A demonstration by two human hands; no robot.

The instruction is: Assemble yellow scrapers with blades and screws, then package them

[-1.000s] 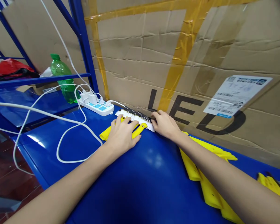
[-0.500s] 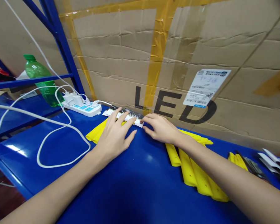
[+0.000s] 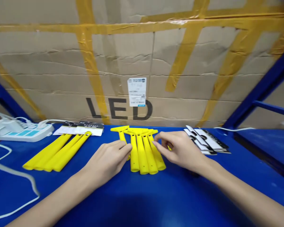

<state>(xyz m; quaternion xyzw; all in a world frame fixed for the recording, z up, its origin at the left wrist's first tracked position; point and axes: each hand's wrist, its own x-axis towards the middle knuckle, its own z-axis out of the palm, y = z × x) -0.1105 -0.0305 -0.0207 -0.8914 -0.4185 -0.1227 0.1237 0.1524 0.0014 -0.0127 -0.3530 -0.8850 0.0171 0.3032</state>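
Note:
Several yellow T-headed plastic scrapers lie side by side on the blue table, heads toward the carton. My left hand is at their left side, fingers curled together around the handle of the leftmost yellow scraper, which lies at a slant and is partly covered by the fingers. At the right side of the row is my right hand, its thumb and forefinger bent with a gap between them and nothing visible held. A small bit of yellow shows behind its fingers.
To the left lie several yellow handles with black-and-white header cards. A power strip with white cables stands farther left. More folded cards lie at right. A big taped carton backs the table between blue frame posts.
My view has swung to the right. Both hands have left the header cards by the power strip and are now at the row of yellow scrapers.

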